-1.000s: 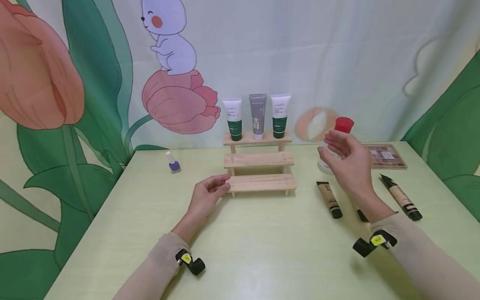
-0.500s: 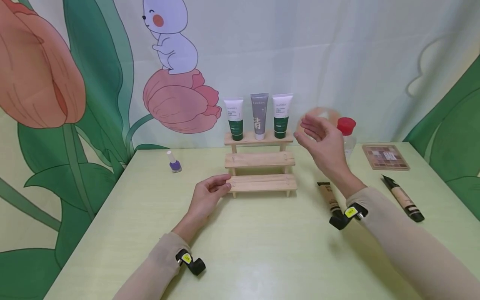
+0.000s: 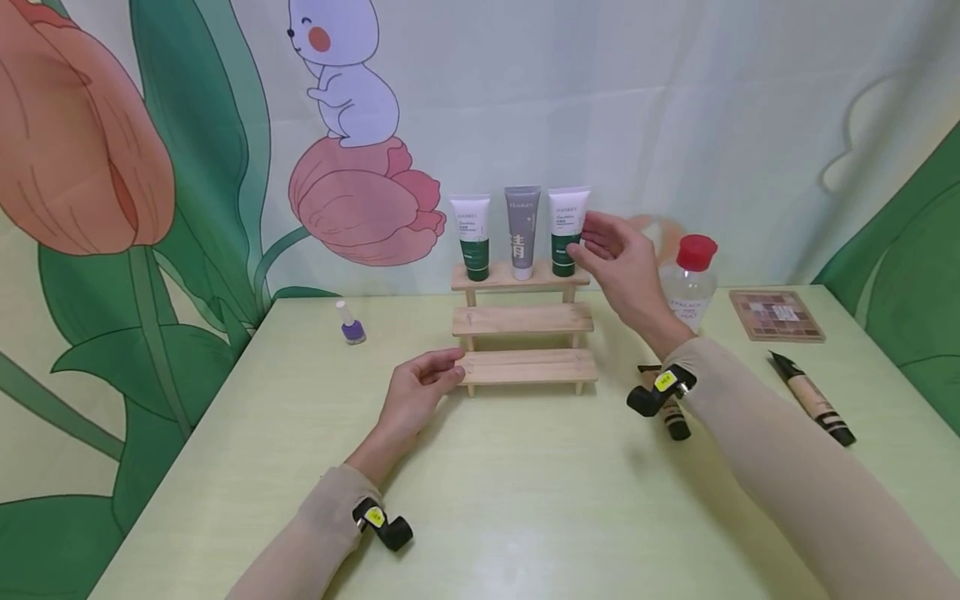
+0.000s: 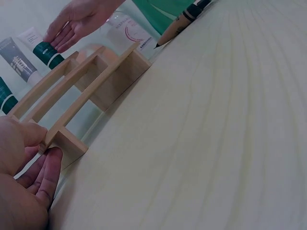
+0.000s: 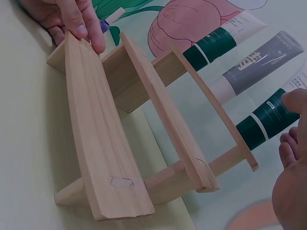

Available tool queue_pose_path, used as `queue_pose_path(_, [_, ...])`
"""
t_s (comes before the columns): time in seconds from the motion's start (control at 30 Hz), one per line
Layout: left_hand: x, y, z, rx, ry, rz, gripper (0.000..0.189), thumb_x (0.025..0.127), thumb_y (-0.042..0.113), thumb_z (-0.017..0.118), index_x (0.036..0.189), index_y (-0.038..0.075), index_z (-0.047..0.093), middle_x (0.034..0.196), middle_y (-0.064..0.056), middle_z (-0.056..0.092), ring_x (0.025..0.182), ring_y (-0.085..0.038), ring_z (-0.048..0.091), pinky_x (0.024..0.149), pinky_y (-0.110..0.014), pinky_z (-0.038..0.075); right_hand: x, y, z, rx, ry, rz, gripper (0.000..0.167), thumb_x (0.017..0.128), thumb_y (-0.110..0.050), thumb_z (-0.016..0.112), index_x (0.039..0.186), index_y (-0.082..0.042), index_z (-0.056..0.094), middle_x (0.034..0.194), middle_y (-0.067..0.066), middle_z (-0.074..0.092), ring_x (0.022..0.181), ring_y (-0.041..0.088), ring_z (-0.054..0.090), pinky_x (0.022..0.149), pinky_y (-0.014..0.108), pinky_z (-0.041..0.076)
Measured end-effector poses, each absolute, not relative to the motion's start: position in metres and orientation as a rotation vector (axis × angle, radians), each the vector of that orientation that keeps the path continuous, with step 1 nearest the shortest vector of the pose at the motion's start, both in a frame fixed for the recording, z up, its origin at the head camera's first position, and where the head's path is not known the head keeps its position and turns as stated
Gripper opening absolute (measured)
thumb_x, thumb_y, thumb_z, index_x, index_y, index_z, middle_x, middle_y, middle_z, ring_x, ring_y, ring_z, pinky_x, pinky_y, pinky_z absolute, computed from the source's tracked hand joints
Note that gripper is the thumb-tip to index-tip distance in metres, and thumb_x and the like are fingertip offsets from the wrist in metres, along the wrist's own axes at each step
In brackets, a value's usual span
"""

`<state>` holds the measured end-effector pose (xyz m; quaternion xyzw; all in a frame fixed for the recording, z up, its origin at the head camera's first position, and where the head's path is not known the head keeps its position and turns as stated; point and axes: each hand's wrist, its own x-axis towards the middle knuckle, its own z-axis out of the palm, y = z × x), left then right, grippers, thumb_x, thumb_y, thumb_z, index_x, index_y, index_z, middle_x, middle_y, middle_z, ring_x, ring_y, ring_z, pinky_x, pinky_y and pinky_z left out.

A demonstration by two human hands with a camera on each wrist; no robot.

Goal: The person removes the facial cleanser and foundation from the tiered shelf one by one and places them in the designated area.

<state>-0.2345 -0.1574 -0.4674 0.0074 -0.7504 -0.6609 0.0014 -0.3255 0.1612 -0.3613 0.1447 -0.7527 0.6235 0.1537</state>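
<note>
A three-step wooden display rack [image 3: 525, 367] stands at the back of the table. My left hand [image 3: 420, 387] pinches the left end of its lowest step, thumb on top and fingers beneath. On the top step stand a left green-and-white cosmetic tube [image 3: 472, 237], a grey tube [image 3: 522, 229] and a right green-and-white cosmetic tube [image 3: 566, 208]. At that right tube my right hand [image 3: 626, 267] has its thumb across the front and its fingers at the far side. In the right wrist view the thumb lies over the tube's edge [image 5: 268, 112].
A clear bottle [image 3: 688, 292] with a red cap stands beside my right forearm. A palette [image 3: 777, 315] lies behind it. Two beige-and-black tubes, one a right-hand tube [image 3: 813, 396], lie on the table [image 3: 517, 500]. Purple nail polish [image 3: 351, 323] stands at left.
My right hand has moved left from in front of the red-capped bottle to the right green-and-white tube. My left hand has stayed at the rack.
</note>
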Motion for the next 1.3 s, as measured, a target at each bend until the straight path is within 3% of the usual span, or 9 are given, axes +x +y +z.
queue_pose_path(0.87, [-0.234, -0.158, -0.465, 0.026, -2.364, -2.065, 0.026, 0.105, 0.010, 0.080, 0.131, 0.013, 0.082, 0.122, -0.009, 0.076, 0.105, -0.018, 0.067, 0.083, -0.018, 0.057, -0.338, 0.152, -0.365, 0.392, -2.184, 1.817, 0.042, 0.109, -0.010, 0.074, 0.148, -0.001, 0.066, 0.141, 0.022, 0.071, 0.118, 0.022, 0.069, 0.106, 0.025, 0.055])
queue_pose_path(1.3, [-0.235, -0.157, -0.467, 0.023, -2.350, -2.068, 0.026, 0.104, 0.008, 0.080, 0.130, 0.010, 0.082, 0.120, -0.010, 0.075, 0.104, -0.016, 0.067, 0.082, -0.017, 0.058, -0.328, 0.158, -0.354, 0.344, -2.189, 1.771, 0.044, 0.109, -0.014, 0.075, 0.150, -0.004, 0.064, 0.144, 0.017, 0.071, 0.122, 0.024, 0.068, 0.115, 0.038, 0.054])
